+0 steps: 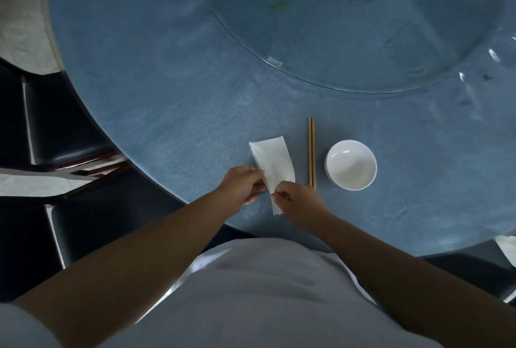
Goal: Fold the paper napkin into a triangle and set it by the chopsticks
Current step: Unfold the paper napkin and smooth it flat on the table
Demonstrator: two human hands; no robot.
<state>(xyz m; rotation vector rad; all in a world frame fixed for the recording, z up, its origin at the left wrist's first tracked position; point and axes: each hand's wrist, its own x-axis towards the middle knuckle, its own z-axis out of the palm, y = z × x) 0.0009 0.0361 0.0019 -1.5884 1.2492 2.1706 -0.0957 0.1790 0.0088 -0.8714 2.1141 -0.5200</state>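
A white paper napkin [272, 162] lies as a long folded strip on the blue table, just left of a pair of wooden chopsticks [311, 152]. My left hand [241, 187] pinches the napkin's near left edge. From the right, my right hand [297, 201] pinches its near end, and a narrow tail of paper hangs down between the two hands. The far end of the napkin rests flat on the cloth. The chopsticks lie side by side, pointing away from me, untouched.
A white bowl [350, 164] stands right of the chopsticks. A large glass turntable [335, 40] covers the middle of the round table [139, 82]. Dark chairs [55, 124] stand at the left, beyond the table's edge.
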